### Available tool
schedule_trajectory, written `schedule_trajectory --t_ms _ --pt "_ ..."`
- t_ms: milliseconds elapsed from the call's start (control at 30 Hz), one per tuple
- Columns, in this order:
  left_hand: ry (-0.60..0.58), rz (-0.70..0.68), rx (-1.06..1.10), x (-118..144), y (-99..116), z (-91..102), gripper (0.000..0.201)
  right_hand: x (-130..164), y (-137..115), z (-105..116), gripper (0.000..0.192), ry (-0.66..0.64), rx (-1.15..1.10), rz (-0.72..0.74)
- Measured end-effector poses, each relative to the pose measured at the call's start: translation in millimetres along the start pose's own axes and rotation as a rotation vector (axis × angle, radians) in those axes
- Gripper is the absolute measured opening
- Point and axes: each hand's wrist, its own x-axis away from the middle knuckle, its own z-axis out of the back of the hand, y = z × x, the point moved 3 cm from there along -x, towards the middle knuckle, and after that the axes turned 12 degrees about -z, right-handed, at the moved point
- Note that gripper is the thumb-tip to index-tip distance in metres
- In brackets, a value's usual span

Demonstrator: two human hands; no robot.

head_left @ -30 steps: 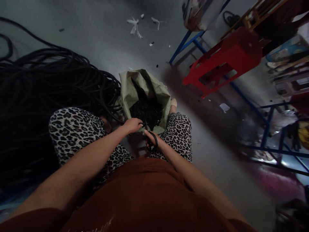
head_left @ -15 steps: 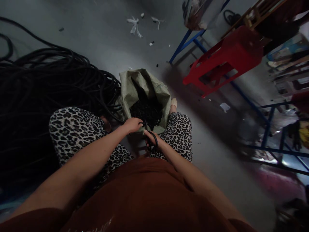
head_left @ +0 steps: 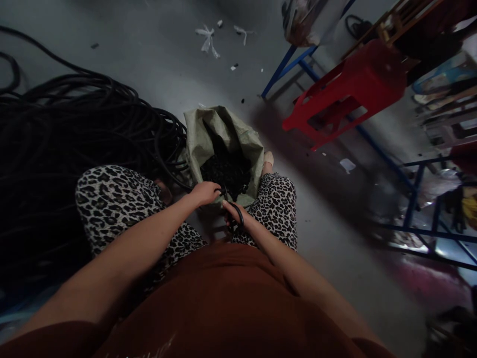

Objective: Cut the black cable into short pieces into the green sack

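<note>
My right hand (head_left: pixel 233 213) grips a pair of black-handled scissors (head_left: pixel 240 215), the blades pointing up toward the sack's mouth. Just left of the blades, my left hand (head_left: pixel 207 192) is closed on a black rubber cord (head_left: pixel 172 177) that runs in from the left; a short dark end shows at the fingertips. Both hands are over the near rim of an open pale green woven sack (head_left: pixel 194 134). Inside the sack lies a heap of small black pieces (head_left: pixel 227 171). Whether the blades touch the cord is too small to tell.
A large tangle of black cord (head_left: pixel 112 107) covers the floor at left. My knees in leopard-print trousers (head_left: pixel 112 199) flank the sack. To the right lies a red plastic stool (head_left: pixel 346 89) by blue metal frames (head_left: pixel 413 194). Plastic scraps (head_left: pixel 206 39) litter the floor beyond.
</note>
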Motion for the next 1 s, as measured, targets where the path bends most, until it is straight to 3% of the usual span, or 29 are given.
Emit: schedule_trajectory --t_ms 267,633,1000 --pt "0.036 0.047 -0.001 -1.0 -3.8 -0.3 0.035 1.2 -0.6 -0.4 0.048 -0.009 0.004 0.027" --pt "-0.032 -0.004 -0.004 1.1 1.1 -1.7 0.036 -1.2 -1.2 0.0 0.046 -0.016 0.020 0.013" --pt "-0.023 -0.019 -0.010 0.7 2.2 -9.9 0.037 1.2 -3.8 -1.8 0.044 0.008 0.023 -0.007"
